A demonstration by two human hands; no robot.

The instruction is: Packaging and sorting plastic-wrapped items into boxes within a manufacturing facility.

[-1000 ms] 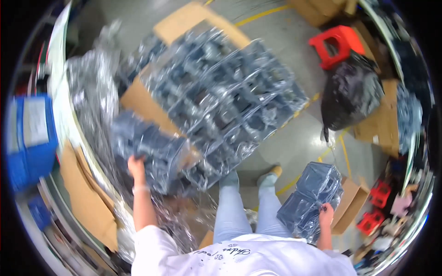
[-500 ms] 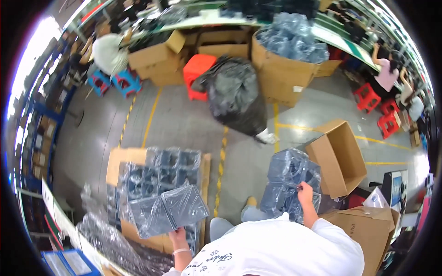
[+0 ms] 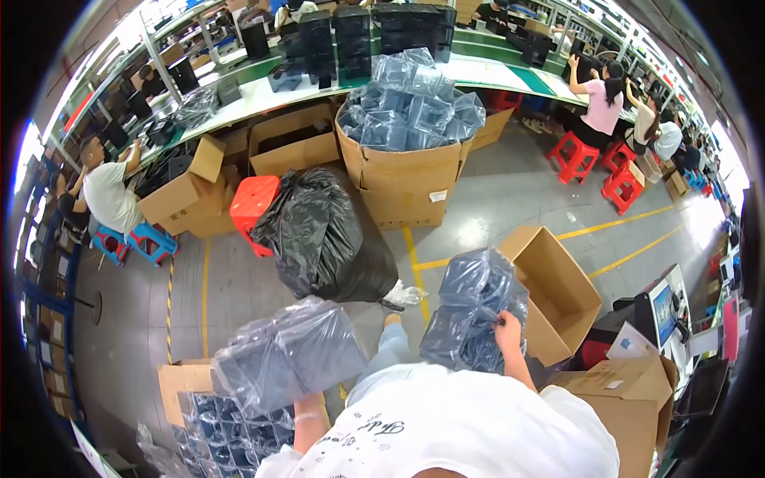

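In the head view, low and right of centre, your right hand (image 3: 508,328) is closed on the gathered film of a dark wrapped pack (image 3: 470,283), just beside an open carton (image 3: 586,299). Your left hand (image 3: 306,403) meets the lower edge of a second wrapped pack (image 3: 291,350); with its fingers hidden, I cannot tell how closed it is.

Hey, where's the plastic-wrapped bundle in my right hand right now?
In the head view, the wrapped bundle is right of centre, below the middle, gripped at its right side by your right hand, just left of the open cardboard box.
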